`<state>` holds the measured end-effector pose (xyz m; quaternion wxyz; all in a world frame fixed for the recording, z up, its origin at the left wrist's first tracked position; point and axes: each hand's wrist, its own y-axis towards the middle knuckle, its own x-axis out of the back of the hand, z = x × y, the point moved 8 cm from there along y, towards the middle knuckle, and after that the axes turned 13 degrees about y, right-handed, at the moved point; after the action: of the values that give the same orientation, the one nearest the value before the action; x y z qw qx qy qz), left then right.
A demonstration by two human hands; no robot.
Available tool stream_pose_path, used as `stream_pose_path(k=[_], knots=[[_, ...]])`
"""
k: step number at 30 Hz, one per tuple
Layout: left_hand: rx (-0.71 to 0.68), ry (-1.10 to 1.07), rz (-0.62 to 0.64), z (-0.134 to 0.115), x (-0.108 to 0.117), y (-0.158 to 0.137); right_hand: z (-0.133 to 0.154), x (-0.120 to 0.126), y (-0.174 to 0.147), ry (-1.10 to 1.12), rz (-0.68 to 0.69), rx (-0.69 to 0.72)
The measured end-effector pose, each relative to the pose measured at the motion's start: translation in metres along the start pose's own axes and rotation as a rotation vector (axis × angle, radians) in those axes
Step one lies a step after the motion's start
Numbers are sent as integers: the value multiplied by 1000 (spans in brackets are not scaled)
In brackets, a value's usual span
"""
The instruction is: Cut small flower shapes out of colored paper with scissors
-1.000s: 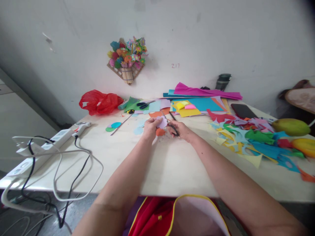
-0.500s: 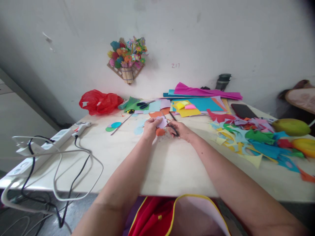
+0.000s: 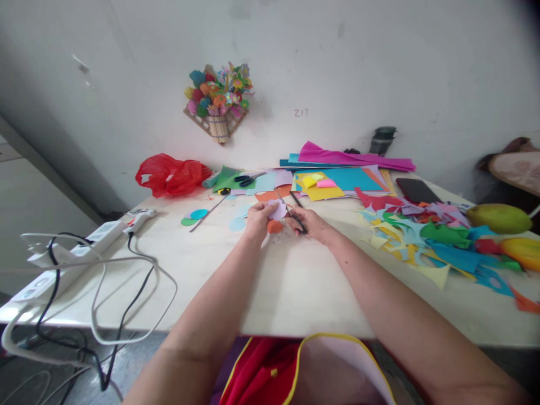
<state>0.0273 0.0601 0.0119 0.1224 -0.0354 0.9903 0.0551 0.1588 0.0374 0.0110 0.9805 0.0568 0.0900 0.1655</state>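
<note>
My left hand (image 3: 258,219) pinches a small piece of lilac paper (image 3: 277,210) above the middle of the table. From the other side my right hand (image 3: 311,224) grips a pair of dark-handled scissors (image 3: 300,223), the blades pointing away and up along the paper's right edge. Whether the blades touch the paper I cannot tell. Just under the hands lies an orange paper piece (image 3: 275,226), and small bits are scattered near it. Light blue paper circles (image 3: 238,223) rest left of my left hand, partly hidden by it.
Paper scraps (image 3: 439,236) cover the table's right side beside a phone (image 3: 418,190) and yellow-green fruit (image 3: 500,218). Coloured sheets (image 3: 358,180) and a second pair of scissors (image 3: 248,179) lie at the back. A power strip (image 3: 71,261) with looping cables occupies the left; a red plastic bag (image 3: 171,175) sits behind.
Hardly anything differs. Both hands keep their places, with the lilac paper and the scissors still held; the fingers of my right hand have shifted very slightly.
</note>
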Motion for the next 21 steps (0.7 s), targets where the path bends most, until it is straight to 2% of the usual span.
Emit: stream_pose_path(k=[12,21], knots=[[3,-13,1,0,0,-1,-3,2,2,22,-24,-15],[-65,40,34,-3,3,2,9,-1,-9,-107,-28,-60]])
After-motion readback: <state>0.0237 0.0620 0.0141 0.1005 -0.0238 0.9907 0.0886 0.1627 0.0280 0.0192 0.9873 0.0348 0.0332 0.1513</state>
